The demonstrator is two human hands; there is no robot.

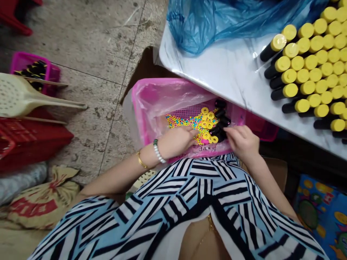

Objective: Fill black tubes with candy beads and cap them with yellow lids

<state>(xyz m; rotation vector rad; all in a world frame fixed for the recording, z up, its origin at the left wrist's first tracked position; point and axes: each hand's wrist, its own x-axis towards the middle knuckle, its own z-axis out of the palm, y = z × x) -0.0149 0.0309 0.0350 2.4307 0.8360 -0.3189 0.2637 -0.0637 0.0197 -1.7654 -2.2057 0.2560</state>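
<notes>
My left hand [176, 141] lies at the near edge of a pink plastic basket [151, 90] lined with a clear bag, its fingertips next to a heap of small multicoloured beads [179, 122] on a pink mesh. My right hand [242, 142] is curled against several short black tubes [220, 124], though its fingers hide whether it grips one. Flat yellow rings [207, 124] lie among the tubes and beads. Both hands are inside the basket's rim.
Rows of black tubes with yellow caps [311, 74] cover a white marble-pattern table [217, 68], next to a blue plastic bag [217, 21]. A red crate [29, 141], a smaller pink basket [35, 70] and a cream strainer [18, 95] stand on the concrete floor to the left.
</notes>
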